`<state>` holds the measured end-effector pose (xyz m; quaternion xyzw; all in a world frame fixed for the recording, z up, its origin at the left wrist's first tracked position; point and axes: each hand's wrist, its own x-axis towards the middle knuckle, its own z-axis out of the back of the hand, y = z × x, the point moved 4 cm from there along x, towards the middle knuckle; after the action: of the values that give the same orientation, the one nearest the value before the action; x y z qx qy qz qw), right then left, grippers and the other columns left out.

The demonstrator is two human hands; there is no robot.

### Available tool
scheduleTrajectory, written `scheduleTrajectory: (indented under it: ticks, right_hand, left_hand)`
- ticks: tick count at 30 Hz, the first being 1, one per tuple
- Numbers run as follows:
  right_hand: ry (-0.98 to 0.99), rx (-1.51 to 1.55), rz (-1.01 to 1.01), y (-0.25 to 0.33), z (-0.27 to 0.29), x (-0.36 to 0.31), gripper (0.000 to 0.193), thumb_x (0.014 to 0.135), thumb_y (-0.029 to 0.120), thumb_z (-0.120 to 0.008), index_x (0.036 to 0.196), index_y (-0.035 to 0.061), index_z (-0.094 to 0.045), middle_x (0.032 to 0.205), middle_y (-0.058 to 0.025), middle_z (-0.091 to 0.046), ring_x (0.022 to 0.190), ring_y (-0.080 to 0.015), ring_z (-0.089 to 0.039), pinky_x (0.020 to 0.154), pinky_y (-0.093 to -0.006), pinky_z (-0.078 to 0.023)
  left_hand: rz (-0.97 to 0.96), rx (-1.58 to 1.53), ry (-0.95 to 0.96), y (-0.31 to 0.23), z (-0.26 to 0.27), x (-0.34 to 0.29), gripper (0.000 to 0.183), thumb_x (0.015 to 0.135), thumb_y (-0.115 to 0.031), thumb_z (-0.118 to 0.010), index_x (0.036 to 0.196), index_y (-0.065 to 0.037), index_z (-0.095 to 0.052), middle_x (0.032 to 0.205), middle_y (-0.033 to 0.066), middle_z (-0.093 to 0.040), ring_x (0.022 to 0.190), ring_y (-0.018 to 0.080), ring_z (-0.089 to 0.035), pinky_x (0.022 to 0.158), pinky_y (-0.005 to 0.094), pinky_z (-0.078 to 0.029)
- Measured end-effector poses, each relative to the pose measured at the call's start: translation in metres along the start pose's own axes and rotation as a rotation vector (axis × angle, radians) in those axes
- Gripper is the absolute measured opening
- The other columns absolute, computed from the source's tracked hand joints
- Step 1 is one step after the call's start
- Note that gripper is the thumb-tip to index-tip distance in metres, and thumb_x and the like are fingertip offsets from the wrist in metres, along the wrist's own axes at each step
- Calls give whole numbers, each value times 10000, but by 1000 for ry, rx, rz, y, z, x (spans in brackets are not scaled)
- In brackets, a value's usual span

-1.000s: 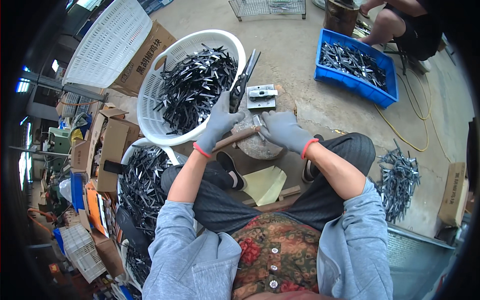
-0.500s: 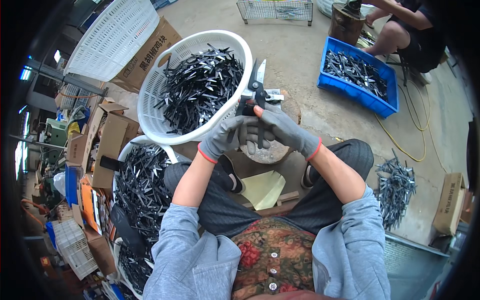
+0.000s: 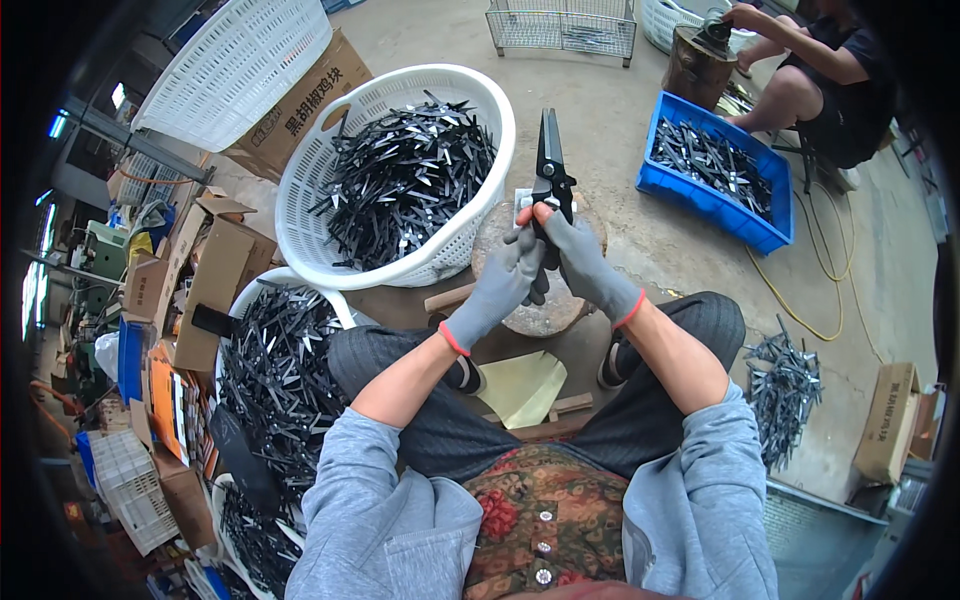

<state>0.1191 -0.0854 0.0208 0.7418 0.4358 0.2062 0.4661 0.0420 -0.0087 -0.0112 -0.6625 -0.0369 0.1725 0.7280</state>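
A pair of black spring-handled shears [image 3: 549, 165] points away from me, its blades together. My left hand [image 3: 505, 278] and my right hand [image 3: 588, 265], in grey gloves with red cuffs and bare thumb tips, are closed around its handles. Both thumbs press near the pivot, and the fingers hide most of the handles. Under the hands stands a round wooden stump [image 3: 590, 225]. A small pale metal block [image 3: 522, 200] shows on the stump beside the shears.
A white basket [image 3: 505, 120] heaped with dark shear parts stands ahead left; another [image 3: 340, 300] is nearer. A blue crate [image 3: 715, 215] of parts sits ahead right, near a seated person [image 3: 830, 90]. More parts [image 3: 785, 390] lie on the floor, near a yellow hose [image 3: 800, 325].
The shears have moved slightly right and turned, and their blades, apart before, are now together. My left hand has shifted right along with them.
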Motion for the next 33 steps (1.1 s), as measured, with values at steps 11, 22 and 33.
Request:
scheduleTrajectory:
  ticks: [11, 22, 33]
  right_hand:
    - [-503, -1031, 369, -4, 27, 16, 250, 887, 294, -496, 855, 55, -563, 680, -183, -573, 640, -364, -571, 531, -410, -409]
    - [-511, -1177, 384, -6, 27, 7, 233, 885, 296, -499, 868, 72, -561, 658, -168, -567, 613, -352, -568, 521, -423, -412]
    - [59, -14, -221, -25, 43, -22, 385, 895, 330, -509, 1120, 19, -535, 995, -78, -588, 868, -171, -591, 739, -291, -480]
  left_hand:
    - [296, 462, 170, -11, 35, -3, 425, 902, -388, -415, 907, -5, -597, 670, 76, -613, 548, 127, -589, 480, 258, -471]
    - [-84, 541, -70, 15, 53, 18, 335, 870, -293, -509, 1022, -3, -578, 819, 108, -624, 739, 189, -611, 702, 316, -488]
    - [-317, 926, -121, 46, 26, 106, 483, 740, -265, -613, 1184, -102, -517, 1276, 130, -444, 1159, 314, -435, 965, 390, -354]
